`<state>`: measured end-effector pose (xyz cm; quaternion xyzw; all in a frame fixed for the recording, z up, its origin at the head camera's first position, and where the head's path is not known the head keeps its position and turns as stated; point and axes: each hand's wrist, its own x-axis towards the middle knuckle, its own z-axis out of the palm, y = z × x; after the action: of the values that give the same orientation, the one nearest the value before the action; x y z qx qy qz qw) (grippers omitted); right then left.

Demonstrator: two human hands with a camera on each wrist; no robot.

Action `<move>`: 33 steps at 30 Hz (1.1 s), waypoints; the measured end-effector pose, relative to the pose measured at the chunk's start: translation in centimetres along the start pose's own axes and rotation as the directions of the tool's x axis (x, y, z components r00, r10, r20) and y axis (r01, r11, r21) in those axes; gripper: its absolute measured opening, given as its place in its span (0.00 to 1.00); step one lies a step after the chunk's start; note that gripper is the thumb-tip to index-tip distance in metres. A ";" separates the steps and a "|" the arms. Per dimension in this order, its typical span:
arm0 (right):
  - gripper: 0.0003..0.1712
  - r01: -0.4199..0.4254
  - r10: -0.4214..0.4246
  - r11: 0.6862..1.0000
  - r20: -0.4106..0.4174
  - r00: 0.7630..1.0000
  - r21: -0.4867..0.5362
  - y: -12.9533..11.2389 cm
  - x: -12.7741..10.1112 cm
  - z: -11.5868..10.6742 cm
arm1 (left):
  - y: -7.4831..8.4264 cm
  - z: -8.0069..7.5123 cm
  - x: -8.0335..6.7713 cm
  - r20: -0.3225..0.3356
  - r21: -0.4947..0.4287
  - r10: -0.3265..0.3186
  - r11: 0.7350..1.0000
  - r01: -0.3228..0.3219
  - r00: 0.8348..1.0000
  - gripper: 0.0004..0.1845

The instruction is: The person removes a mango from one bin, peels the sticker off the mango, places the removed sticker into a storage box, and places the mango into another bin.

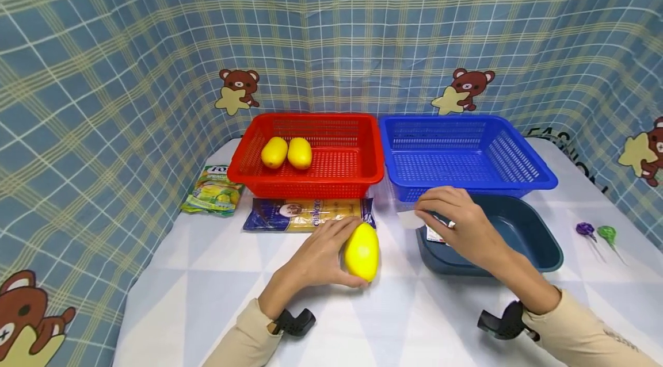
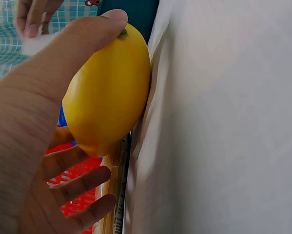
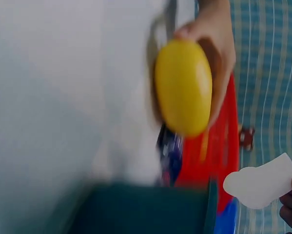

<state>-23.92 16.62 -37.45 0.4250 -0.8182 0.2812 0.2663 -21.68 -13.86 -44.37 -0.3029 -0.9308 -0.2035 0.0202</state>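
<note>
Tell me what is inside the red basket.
Two yellow mangoes lie side by side in the red basket, toward its left. The near wall hides part of the floor.

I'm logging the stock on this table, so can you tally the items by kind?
Yellow mangoes: 3, one in the left hand, two in the red basket
Baskets: 2
Dark basin: 1
Food packets: 2
Lollipops: 2
Small packet in the right hand: 1
Total: 11
</note>
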 end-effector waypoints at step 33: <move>0.14 -0.163 0.215 0.953 0.190 0.958 -0.255 9.6 -8.5 -4.7 | -0.2 0.2 -0.1 0.012 0.000 -0.001 1.000 0.001 1.000 0.64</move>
<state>-26.87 29.10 -42.09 0.3375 -0.9069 0.1580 0.1965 -21.73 -13.97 -44.66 -0.3039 -0.9310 -0.2017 0.0143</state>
